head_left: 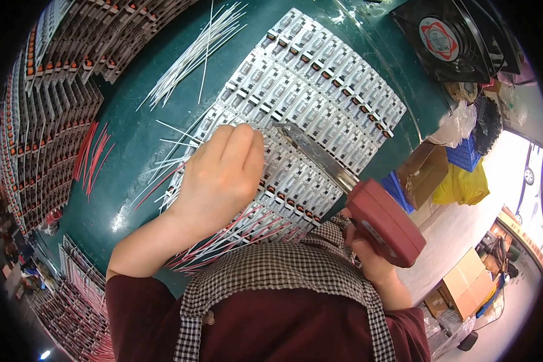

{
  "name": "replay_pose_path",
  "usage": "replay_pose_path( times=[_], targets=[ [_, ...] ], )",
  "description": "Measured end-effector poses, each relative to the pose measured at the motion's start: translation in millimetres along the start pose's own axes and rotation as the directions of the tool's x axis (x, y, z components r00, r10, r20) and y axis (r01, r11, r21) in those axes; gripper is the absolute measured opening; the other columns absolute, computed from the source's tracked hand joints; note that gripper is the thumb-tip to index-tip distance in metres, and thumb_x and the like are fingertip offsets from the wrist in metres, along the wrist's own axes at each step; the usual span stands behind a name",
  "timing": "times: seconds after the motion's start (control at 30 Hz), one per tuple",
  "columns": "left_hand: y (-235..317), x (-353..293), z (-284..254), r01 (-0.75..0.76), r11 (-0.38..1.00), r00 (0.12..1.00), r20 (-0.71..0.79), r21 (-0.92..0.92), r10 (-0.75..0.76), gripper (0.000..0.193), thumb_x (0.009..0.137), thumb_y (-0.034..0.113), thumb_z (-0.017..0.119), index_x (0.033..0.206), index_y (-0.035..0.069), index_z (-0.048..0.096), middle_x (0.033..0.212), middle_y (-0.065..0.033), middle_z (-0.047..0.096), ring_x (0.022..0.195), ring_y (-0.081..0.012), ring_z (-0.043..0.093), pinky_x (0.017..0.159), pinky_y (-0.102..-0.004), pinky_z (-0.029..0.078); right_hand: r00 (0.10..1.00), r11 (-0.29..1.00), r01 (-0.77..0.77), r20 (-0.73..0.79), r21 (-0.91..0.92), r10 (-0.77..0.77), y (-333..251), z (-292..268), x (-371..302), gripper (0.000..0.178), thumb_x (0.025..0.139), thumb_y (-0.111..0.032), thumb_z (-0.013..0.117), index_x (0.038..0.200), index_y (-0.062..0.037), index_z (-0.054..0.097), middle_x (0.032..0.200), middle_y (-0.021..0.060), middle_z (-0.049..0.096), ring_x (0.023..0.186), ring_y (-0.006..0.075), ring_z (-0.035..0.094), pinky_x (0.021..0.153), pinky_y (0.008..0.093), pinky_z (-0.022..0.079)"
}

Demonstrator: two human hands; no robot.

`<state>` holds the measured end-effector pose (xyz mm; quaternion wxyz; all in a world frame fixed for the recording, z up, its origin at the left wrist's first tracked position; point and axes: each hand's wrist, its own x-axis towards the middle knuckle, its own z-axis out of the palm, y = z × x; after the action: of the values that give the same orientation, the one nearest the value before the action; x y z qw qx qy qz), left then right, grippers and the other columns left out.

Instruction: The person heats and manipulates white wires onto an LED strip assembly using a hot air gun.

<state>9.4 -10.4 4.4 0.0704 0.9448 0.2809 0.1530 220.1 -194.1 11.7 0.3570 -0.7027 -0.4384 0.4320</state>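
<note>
One red gun-shaped tool [385, 222] clamped in R hand [373, 265], metal tip [292, 134] over circuit-board array [308, 90] nr L hand [220, 178]; its fingers [238, 145] curled together, can't tell if on anything. Array's on green table [127, 151], white wires [192, 58] beyond, upper L.

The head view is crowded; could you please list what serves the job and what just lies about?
Likely in use: red-handled tool in the right hand, circuit boards under the left hand, white wires.
Likely lying about: cardboard box, yellow bag, blue crate.

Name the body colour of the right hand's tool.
The tool's body is dark red, clearest in the head view.
</note>
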Motion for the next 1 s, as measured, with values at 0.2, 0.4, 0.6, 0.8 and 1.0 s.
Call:
replay_pose_path(
  times=[0.2, 0.4, 0.6, 0.8, 1.0],
  targets=[
    [6.4, -1.5, 2.3, -0.033, 0.996, 0.999, -0.012, -0.078, 0.032, 0.024, 0.064, 0.002, 0.058, 0.086, -0.008, 0.057, 0.075, -0.0066, 0.043, 0.066, -0.0169, 0.047, 0.048, -0.0254, 0.043, 1.0, 0.999, -0.029, 0.009, 0.027, 0.029, -2.2, -2.6, -1.8, 0.04, 0.07, -0.023, 0.075, 0.103, -0.0022, 0.064, 0.12, 0.0197, 0.055, 0.099, 0.03, 0.062, 0.081, 0.0326, 0.05],
    [7.0, -1.4, 2.8, -0.025, 0.996, 1.0, -0.006, -0.086, 0.025, 0.023, 0.065, 0.0, 0.058, 0.086, -0.009, 0.058, 0.076, -0.0066, 0.044, 0.066, -0.0172, 0.048, 0.047, -0.0249, 0.043, 0.999, 0.999, -0.014, 0.041, 0.04, 0.013, -0.7, -2.1, 1.9, 0.056, 0.068, -0.018, 0.078, 0.114, 0.0039, 0.055, 0.116, 0.0185, 0.058, 0.092, 0.0275, 0.065, 0.078, 0.0326, 0.051],
    [8.4, -0.7, 2.2, -0.033, 0.998, 0.999, 0.003, -0.047, 0.033, 0.025, 0.064, 0.001, 0.058, 0.087, -0.009, 0.058, 0.076, -0.0073, 0.043, 0.067, -0.0174, 0.048, 0.048, -0.0248, 0.043, 0.984, 0.984, 0.175, 0.019, -0.027, -0.175, 0.2, -0.9, 1.4, 0.065, 0.067, -0.015, 0.077, 0.122, 0.0054, 0.047, 0.112, 0.0173, 0.06, 0.087, 0.026, 0.066, 0.074, 0.0308, 0.052],
    [10.1, -0.6, 1.3, -0.017, 0.999, 0.999, 0.042, -0.042, 0.019, 0.024, 0.063, 0.001, 0.057, 0.086, -0.008, 0.057, 0.078, -0.0077, 0.045, 0.069, -0.0174, 0.048, 0.048, -0.0247, 0.044, 0.997, 0.994, 0.061, 0.044, -0.087, -0.057, 9.6, -8.6, -10.1, 0.047, 0.069, -0.018, 0.076, 0.109, -0.0001, 0.06, 0.115, 0.0193, 0.058, 0.092, 0.0276, 0.064, 0.075, 0.0316, 0.052],
    [12.1, 0.4, 2.5, -0.032, 0.998, 0.999, 0.0, -0.047, 0.032, 0.025, 0.062, 0.001, 0.057, 0.086, -0.008, 0.057, 0.077, -0.0075, 0.045, 0.068, -0.0176, 0.048, 0.048, -0.0251, 0.043, 0.999, 0.999, 0.04, 0.013, -0.037, -0.039, 11.2, -10.0, -14.2, 0.041, 0.069, -0.019, 0.076, 0.105, -0.0014, 0.063, 0.119, 0.0191, 0.056, 0.092, 0.0283, 0.064, 0.074, 0.033, 0.052]
  ],
)
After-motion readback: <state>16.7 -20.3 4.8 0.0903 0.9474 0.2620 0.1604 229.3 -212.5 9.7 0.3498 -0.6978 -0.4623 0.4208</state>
